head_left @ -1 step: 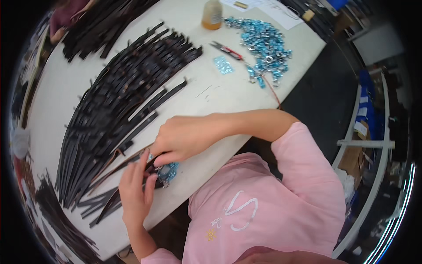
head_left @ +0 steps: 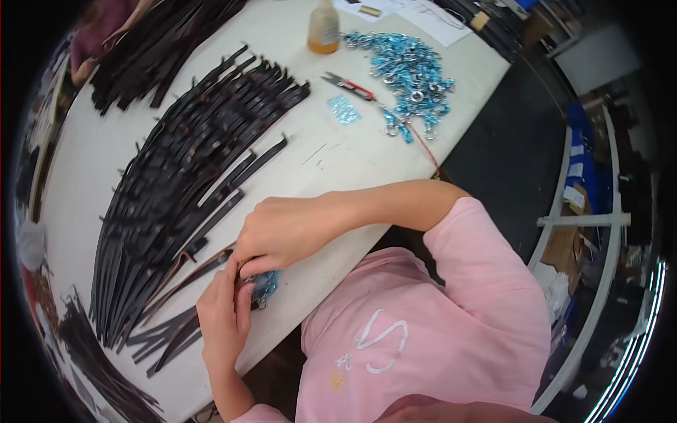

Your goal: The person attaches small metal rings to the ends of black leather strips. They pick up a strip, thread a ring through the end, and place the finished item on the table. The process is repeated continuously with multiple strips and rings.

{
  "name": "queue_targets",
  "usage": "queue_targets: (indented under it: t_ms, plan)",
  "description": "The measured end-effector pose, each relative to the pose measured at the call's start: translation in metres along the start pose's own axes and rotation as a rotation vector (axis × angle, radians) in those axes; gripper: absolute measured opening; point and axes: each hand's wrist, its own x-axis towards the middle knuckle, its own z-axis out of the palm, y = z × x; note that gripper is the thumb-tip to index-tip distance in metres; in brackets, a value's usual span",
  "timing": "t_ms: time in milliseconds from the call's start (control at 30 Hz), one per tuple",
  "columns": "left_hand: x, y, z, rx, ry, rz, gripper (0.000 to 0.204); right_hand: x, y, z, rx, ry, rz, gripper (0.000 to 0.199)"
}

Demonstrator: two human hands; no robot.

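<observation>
My left hand (head_left: 222, 317) and my right hand (head_left: 278, 229) meet near the table's front edge, fingertips pinched close together. Between them runs a dark leather strap (head_left: 213, 264), its end hidden by my fingers. Just beside the fingertips lies a small cluster of blue-wrapped metal clasps (head_left: 265, 287), partly covered by my right hand. Several loose black straps (head_left: 166, 338) stick out to the left of my left hand. Beyond my hands spreads a big layered row of black straps (head_left: 183, 155).
At the back right are a heap of blue-wrapped clasps (head_left: 416, 77), red-handled thread snips (head_left: 356, 88), a small clear packet (head_left: 344, 110) and a bottle of amber liquid (head_left: 324, 32). More straps (head_left: 159, 42) lie at the far left, near another person's arm (head_left: 88, 67).
The whole view has shifted slightly, so the table's things appear a little further left. My fingers have drawn closer together, with the left fingertips now against the right hand.
</observation>
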Motion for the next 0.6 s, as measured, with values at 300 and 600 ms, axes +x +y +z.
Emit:
queue_targets:
  t_ms: [300,600]
  plan:
    - [-0.006,-0.040,-0.025,0.026,0.058,-0.292,0.018,-0.155,0.060,-0.109,-0.605,0.731,0.781,0.023]
    - [0.011,-0.030,-0.014,0.237,0.097,-0.151,0.017,-0.198,0.079,-0.096,-1.001,0.456,1.098,0.024]
